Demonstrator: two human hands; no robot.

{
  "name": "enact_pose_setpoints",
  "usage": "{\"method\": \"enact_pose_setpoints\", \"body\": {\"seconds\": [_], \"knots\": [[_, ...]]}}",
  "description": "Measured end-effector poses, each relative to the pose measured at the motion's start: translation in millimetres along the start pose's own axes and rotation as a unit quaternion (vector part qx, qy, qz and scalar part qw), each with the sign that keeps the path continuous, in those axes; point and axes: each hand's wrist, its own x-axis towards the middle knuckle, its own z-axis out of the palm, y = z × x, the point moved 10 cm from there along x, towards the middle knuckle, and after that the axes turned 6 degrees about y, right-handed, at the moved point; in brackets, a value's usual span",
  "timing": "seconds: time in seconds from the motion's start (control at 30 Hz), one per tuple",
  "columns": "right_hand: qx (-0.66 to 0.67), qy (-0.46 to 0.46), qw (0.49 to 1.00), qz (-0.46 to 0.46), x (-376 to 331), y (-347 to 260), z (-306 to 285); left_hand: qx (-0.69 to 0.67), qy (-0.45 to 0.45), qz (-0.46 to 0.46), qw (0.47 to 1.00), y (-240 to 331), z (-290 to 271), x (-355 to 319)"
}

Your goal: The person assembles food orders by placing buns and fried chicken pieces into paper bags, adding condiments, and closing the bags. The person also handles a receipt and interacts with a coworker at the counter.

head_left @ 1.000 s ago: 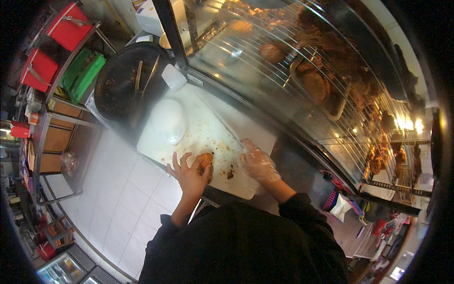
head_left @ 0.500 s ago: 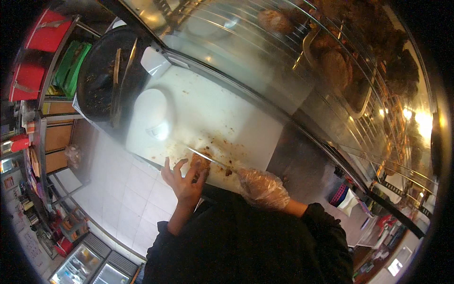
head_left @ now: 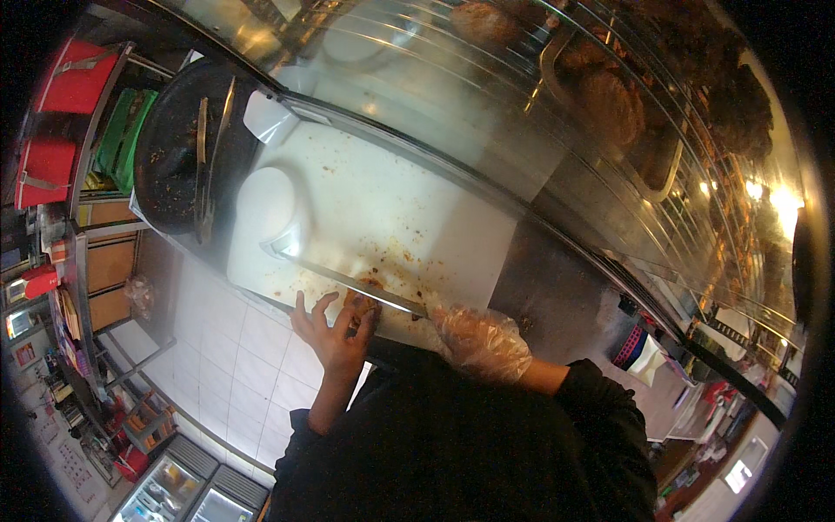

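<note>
A browned piece of food (head_left: 366, 294), probably roasted meat, lies near the front edge of the white cutting board (head_left: 451, 217). My bare left hand (head_left: 337, 331) steadies it with some fingers pressed to it, while others stick out to the left. Wrapped in a clear plastic glove, my right hand (head_left: 483, 341) is closed round the handle of a long knife, and the handle is hidden inside the hand. The blade of the knife (head_left: 344, 280) crosses over the food, pointing to the left. Brown crumbs are scattered on the board around the blade.
A white dish (head_left: 268, 209) stands at the board's left side. Beyond it is a black round pan (head_left: 178, 148) with tongs (head_left: 209, 161). A glass display case (head_left: 452, 130) with racks of browned meat borders the far side. Shelving with red bags (head_left: 81, 74) stands left.
The knife blade has tilted, so more of its flat side shows, and its tip reaches farther left across the food. My left hand stays on the food. The whole view has shifted slightly.
</note>
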Motion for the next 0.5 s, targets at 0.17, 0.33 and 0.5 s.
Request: {"method": "enact_pose_setpoints", "body": {"seconds": [0.17, 0.33, 0.5], "knots": [[0.013, 0.026, 0.998, -0.052, 3.5, 3.0, 8.2, 0.002, -0.011, -0.014, 1.000, -3.9, 2.2, 2.6], [0.075, 0.037, 0.997, -0.006, 1.9, 23.5, 43.3, 0.011, -0.016, -0.005, 1.000, -4.3, 3.0, -0.1], [0.022, 0.000, 1.000, -0.009, 9.5, 0.9, 8.8, 0.003, -0.004, 0.005, 1.000, -3.6, 3.6, -2.9]]}}
